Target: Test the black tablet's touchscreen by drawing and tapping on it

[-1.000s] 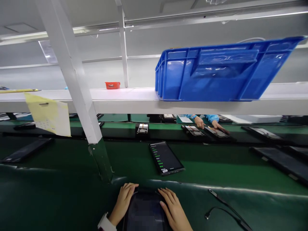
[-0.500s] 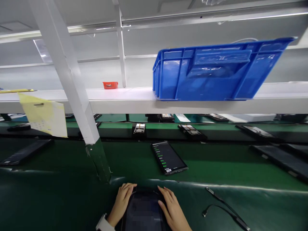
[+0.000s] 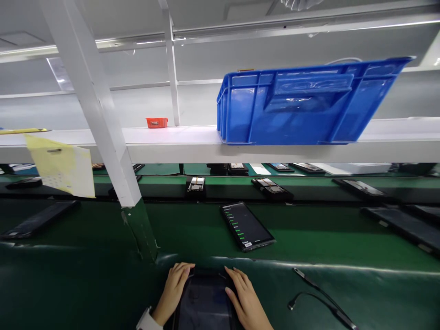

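A dark tablet (image 3: 205, 305) lies in front of me at the bottom of the view, its screen black and its lower end cut off by the frame. My left hand (image 3: 174, 289) grips its upper left edge, fingers together near the corner. Along the right edge, my right hand (image 3: 245, 298) holds the tablet with the thumb over the rim and the fingers at the upper right corner. Beyond them, a second tablet (image 3: 246, 225) lies face up, showing green and white lines of text on a dark screen.
A black cable (image 3: 321, 293) lies on the green mat to the right. Across the back runs a white shelf (image 3: 172, 151) bearing a blue crate (image 3: 302, 110) and a small red bin (image 3: 156, 123). A white post (image 3: 99, 105) stands left. Several devices lie farther back.
The lit tablet and the other tablets in its row have shifted slightly right. Devices in the row behind appear slightly farther left. Both hands keep their places on the dark tablet.
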`<state>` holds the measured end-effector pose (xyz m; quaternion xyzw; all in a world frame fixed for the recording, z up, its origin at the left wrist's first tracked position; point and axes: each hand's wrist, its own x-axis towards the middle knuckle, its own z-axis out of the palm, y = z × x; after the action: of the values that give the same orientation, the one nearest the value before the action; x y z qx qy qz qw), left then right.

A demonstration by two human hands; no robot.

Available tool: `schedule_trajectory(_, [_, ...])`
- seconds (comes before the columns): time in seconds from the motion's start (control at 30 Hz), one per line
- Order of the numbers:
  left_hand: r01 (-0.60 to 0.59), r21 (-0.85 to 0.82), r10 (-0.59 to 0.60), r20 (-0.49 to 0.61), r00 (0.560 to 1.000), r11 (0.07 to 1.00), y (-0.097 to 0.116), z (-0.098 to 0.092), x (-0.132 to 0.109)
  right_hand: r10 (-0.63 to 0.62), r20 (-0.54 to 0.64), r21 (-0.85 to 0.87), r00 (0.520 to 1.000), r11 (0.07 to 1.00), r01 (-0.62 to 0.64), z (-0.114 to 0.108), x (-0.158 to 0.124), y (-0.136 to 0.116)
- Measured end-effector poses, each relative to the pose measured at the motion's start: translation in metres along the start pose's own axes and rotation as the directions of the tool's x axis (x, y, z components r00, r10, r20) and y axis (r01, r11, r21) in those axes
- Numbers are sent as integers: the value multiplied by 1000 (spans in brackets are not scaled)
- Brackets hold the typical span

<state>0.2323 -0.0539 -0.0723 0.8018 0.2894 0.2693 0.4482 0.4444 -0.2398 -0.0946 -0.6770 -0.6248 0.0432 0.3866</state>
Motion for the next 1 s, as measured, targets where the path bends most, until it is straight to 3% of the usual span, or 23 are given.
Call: schedule_trajectory(1.0, [0, 62, -3, 49, 999, 998, -4, -3, -1, 19, 11, 14, 1000, 1000, -19, -3, 1, -3])
